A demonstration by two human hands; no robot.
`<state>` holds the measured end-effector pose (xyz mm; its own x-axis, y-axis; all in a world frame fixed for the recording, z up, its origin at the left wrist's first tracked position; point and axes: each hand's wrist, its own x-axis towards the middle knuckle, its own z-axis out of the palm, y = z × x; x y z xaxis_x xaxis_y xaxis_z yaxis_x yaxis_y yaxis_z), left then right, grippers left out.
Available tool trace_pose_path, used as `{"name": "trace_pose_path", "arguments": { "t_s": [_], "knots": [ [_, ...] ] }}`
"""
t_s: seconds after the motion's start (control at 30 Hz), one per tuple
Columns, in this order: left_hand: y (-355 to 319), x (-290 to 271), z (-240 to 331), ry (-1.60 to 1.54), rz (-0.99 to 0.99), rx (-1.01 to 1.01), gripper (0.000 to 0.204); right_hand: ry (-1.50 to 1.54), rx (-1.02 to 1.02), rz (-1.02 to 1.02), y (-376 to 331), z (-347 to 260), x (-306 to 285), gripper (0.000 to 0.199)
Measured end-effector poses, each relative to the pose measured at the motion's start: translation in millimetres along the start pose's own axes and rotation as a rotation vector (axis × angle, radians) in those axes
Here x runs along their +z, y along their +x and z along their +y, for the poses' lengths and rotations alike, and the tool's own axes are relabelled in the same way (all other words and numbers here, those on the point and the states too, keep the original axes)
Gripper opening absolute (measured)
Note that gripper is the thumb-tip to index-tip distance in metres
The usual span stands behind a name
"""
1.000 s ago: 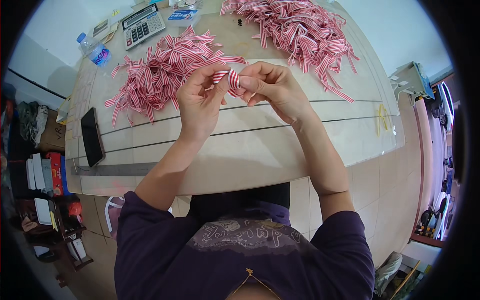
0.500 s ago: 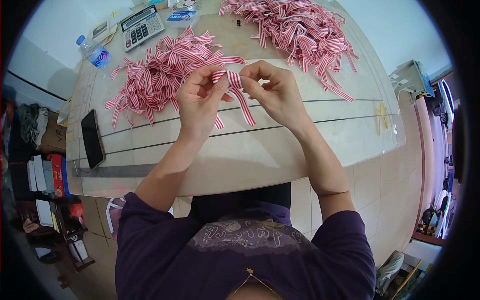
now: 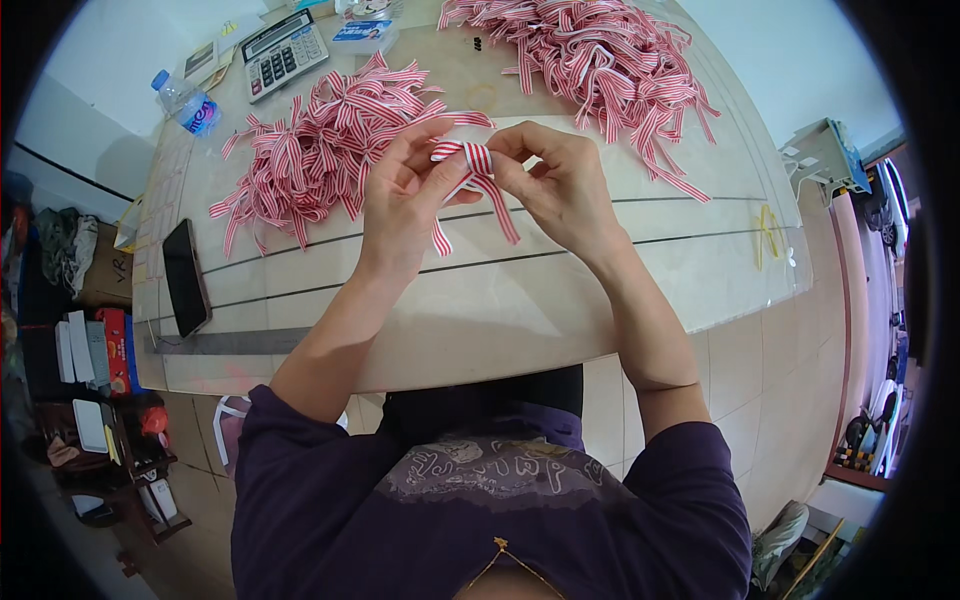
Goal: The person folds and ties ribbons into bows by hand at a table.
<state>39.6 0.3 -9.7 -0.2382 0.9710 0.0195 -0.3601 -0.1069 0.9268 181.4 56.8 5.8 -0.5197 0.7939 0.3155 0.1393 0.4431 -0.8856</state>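
A red-and-white striped ribbon bow (image 3: 478,158) is held above the table between my two hands, its two tails hanging down. My left hand (image 3: 408,195) pinches the loop on the left side with thumb and fingers. On the other side, my right hand (image 3: 556,182) grips the bow near its middle between thumb and forefinger. The inner fingers of both hands are partly hidden. Just beyond my left hand lies a heap of striped ribbon bows (image 3: 310,165). A larger heap of the same bows (image 3: 600,70) is at the far right.
On the table (image 3: 480,320) are a calculator (image 3: 285,57), a water bottle (image 3: 187,103), a blue-and-white box (image 3: 364,36) and a black phone (image 3: 186,278). A long metal ruler (image 3: 235,342) lies near the front edge. Yellow bands (image 3: 767,238) rest at the right.
Both hands have shifted slightly to the right with the bow. The bow has turned a little, and its tails have swung slightly right.
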Motion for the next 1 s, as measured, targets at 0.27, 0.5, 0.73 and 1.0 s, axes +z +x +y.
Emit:
{"name": "trace_pose_path", "arguments": {
  "t_s": [0.27,0.5,0.73,1.0],
  "knots": [
    [2.1,-15.6,-12.1,-0.052,-0.06,0.09,0.021,0.404,0.135,-0.052,3.3,-0.9,4.3,0.006],
    [3.3,-27.2,-11.8,-0.117,-0.06,0.103,0.018,0.327,-0.002,-0.024,3.9,0.7,14.0,0.009],
    [4.7,-24.4,3.2,-0.344,-0.022,-0.134,0.016,0.289,0.007,0.015,6.9,2.6,17.1,0.009],
    [2.5,-28.6,-0.7,-0.009,0.03,0.017,0.019,0.457,0.033,0.161,9.3,5.4,30.3,0.006]
  ]
}}
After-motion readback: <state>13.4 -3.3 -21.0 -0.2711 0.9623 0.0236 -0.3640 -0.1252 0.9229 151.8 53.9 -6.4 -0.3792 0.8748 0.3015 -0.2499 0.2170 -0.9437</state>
